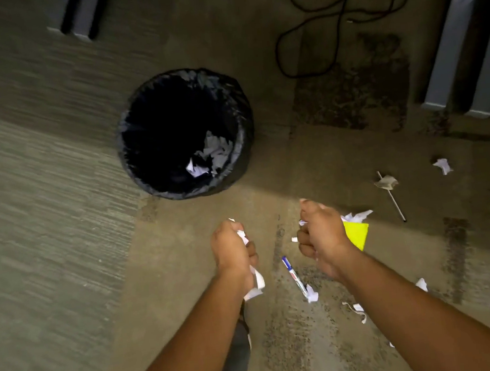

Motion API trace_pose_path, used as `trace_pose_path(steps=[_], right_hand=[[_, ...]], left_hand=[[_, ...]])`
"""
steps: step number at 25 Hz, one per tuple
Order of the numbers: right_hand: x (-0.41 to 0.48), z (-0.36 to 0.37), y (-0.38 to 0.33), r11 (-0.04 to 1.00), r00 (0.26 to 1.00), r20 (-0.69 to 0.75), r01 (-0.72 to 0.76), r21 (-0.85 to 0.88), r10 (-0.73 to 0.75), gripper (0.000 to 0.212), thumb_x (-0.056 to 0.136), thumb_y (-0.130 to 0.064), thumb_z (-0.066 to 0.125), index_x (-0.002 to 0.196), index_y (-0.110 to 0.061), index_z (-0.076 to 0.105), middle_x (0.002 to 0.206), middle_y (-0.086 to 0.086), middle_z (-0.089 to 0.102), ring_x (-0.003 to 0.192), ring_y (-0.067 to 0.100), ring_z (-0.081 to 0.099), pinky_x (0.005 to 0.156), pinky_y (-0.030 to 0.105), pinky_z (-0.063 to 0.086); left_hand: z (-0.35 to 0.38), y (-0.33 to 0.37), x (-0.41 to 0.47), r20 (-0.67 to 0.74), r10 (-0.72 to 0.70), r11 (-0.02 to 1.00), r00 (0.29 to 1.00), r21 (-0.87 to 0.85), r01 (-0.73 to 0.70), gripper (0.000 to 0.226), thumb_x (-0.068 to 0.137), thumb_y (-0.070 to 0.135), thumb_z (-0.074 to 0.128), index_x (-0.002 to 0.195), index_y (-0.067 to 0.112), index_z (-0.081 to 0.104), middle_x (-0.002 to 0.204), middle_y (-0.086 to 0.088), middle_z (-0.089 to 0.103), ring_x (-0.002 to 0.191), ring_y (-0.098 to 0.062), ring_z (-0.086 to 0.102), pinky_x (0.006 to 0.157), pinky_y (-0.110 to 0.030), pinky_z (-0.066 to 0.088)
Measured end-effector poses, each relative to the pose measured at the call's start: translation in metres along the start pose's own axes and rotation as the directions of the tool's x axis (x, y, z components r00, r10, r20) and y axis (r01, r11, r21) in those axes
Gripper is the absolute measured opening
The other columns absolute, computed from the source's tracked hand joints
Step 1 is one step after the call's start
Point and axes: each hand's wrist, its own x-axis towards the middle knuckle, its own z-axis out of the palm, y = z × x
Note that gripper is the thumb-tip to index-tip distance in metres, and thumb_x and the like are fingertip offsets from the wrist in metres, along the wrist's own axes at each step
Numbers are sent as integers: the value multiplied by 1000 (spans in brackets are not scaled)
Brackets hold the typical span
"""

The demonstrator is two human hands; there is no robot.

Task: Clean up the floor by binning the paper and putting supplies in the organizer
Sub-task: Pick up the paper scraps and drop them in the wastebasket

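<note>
A round bin (131, 155) lined with a black bag stands on the floor ahead, with crumpled white paper (213, 154) inside. My left hand (231, 251) is closed around crumpled white paper, which sticks out above and below the fist. My right hand (323, 234) is a fist with small white scraps showing at the fingers. Both hands hover short of the bin. On the floor between them lies a white marker (294, 275) with a blue cap. A yellow sticky pad (357, 234) lies partly hidden behind my right hand.
More paper scraps lie at the right (442, 166), under the marker tip (312, 294) and near my right forearm (358, 309). A thin white stick (391, 197) with a crumpled brown piece lies at the right. A black cable (338, 21) loops on the floor beyond. Grey furniture legs (450, 52) stand far right.
</note>
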Motion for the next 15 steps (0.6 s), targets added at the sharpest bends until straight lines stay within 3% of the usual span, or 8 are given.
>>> trace_pose_path(steps=[3, 6, 9, 11, 12, 14, 15], right_hand=[[-7, 74, -24, 998, 999, 32, 27, 60, -29, 28, 100, -23, 52, 73, -21, 43, 56, -5, 33, 37, 9, 22, 42, 16, 16], [-4, 138, -45, 987, 995, 94, -51, 155, 36, 25, 98, -19, 52, 73, -18, 46, 59, -2, 33, 46, 10, 26, 43, 19, 18], [6, 182, -63, 981, 994, 102, -46, 189, 27, 21, 98, -8, 47, 78, -10, 50, 62, 5, 39, 49, 14, 32, 39, 17, 29], [14, 199, -70, 985, 996, 89, 0, 170, -15, 12, 98, -7, 49, 88, -6, 55, 68, 9, 49, 57, 21, 45, 54, 30, 49], [17, 206, -73, 989, 995, 96, 7, 147, -22, 9, 100, -12, 51, 97, -6, 57, 76, 11, 57, 66, 24, 55, 70, 39, 56], [24, 210, -77, 996, 992, 122, -27, 81, 17, 20, 102, -23, 53, 117, -10, 58, 103, 12, 66, 97, 29, 66, 98, 47, 54], [26, 210, -78, 998, 991, 129, -38, 47, 31, 25, 102, -26, 53, 123, -14, 56, 111, 11, 63, 110, 31, 63, 103, 49, 50]], left_hand=[[-15, 73, 12, -34, 50, 990, 998, -132, -54, 19, 80, 21, 48, 64, 23, 39, 53, 6, 29, 37, -11, 21, 36, -18, 14], [-25, 139, 36, -36, 87, 980, 996, -176, -92, 19, 82, 30, 47, 65, 24, 41, 51, 7, 35, 39, -12, 24, 38, -20, 16], [-22, 178, 73, -8, 83, 984, 997, -155, -83, 16, 85, 27, 42, 74, 16, 50, 59, -2, 51, 42, -17, 42, 45, -23, 38], [-21, 193, 98, 37, 77, 990, 996, -122, -72, 24, 82, 28, 46, 89, 12, 62, 81, -11, 69, 60, -27, 64, 65, -39, 59], [-21, 198, 110, 62, 66, 991, 996, -117, -58, 30, 81, 30, 49, 96, 11, 65, 93, -14, 73, 72, -31, 70, 77, -49, 61], [-22, 205, 120, 87, 64, 993, 994, -101, -55, 30, 86, 33, 50, 100, 12, 67, 100, -14, 74, 85, -36, 72, 92, -60, 57], [-22, 209, 116, 89, 59, 995, 994, -84, -52, 32, 91, 35, 50, 106, 13, 67, 105, -15, 74, 90, -37, 71, 93, -57, 57]])
